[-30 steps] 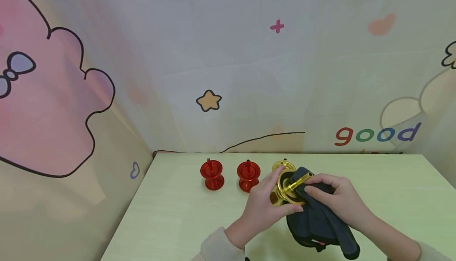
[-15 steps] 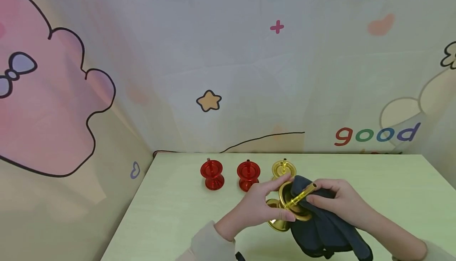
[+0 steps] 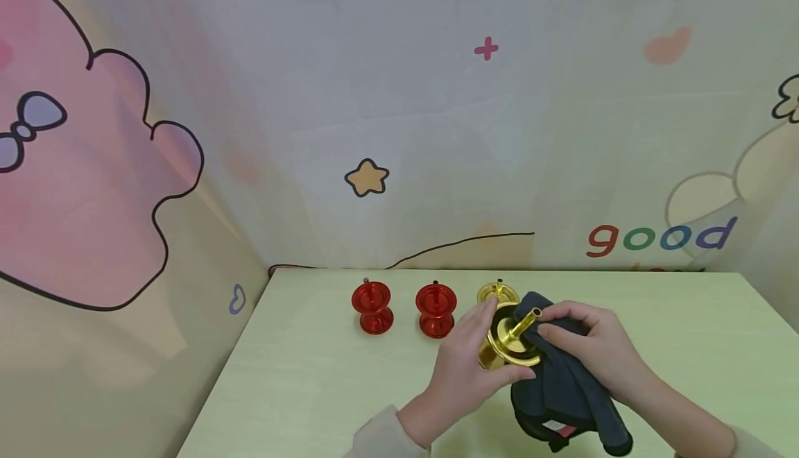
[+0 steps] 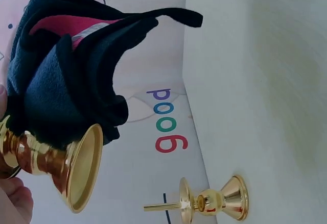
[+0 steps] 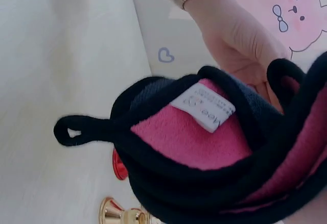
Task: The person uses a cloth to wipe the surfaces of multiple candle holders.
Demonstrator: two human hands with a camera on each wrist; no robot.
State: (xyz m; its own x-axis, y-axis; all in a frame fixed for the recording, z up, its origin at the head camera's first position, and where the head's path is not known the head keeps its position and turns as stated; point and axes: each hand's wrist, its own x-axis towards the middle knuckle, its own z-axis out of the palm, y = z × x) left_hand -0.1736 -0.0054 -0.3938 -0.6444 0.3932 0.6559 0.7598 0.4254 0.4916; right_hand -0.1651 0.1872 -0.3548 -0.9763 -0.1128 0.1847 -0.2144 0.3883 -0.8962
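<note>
My left hand (image 3: 462,361) grips a shiny gold candlestick (image 3: 514,348) around its upper cup, thumb at the near side. Its hollow stem points up and to the right, and its flared base (image 4: 84,168) shows in the left wrist view, off the table. In my right hand (image 3: 599,347) is a folded dark blue cloth (image 3: 555,388), pinched near the stem and pressed into the cup. The right wrist view shows the cloth's pink inner side (image 5: 194,142), a white label (image 5: 207,106) and a black hanging loop (image 5: 76,131).
Two red candlesticks (image 3: 371,305) stand upright in a row at the table's back. Another gold candlestick (image 4: 235,198) stands right of them, partly behind the held one in the head view. A printed curtain (image 3: 424,132) rises behind the pale table (image 3: 299,388).
The held candlestick dipped toward me and tilted over half a second ago, then rose back up. Both hands and the cloth moved with it. The standing candlesticks stay put.
</note>
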